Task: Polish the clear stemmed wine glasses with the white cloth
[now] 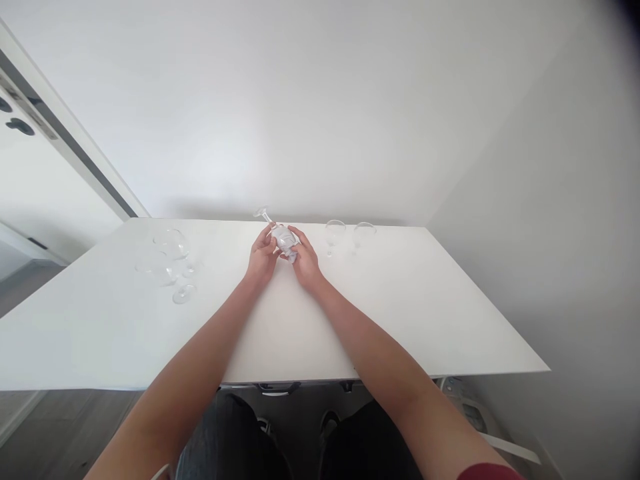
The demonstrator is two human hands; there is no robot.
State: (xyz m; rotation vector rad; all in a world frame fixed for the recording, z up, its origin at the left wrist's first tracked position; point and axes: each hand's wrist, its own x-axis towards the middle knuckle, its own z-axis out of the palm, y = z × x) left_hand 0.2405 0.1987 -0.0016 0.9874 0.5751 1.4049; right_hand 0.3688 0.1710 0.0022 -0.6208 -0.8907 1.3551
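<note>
A white table [400, 320] is set against a plain white wall [320, 100]. Near its far edge, right of centre, one clear stemmed glass [335, 233] is stood upright with a second stemmed glass [365, 232] just beside it. On the left a cluster of clear glasses [167, 257] is seen, their outlines overlapping. A dark-edged door frame [75, 143] is seen far left, with grey flooring [55, 427] below

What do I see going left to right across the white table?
group of clear stemmed glasses → left hand → tilted clear stemmed glass held by both hands → right hand → upright clear stemmed glass → second upright clear stemmed glass
</note>
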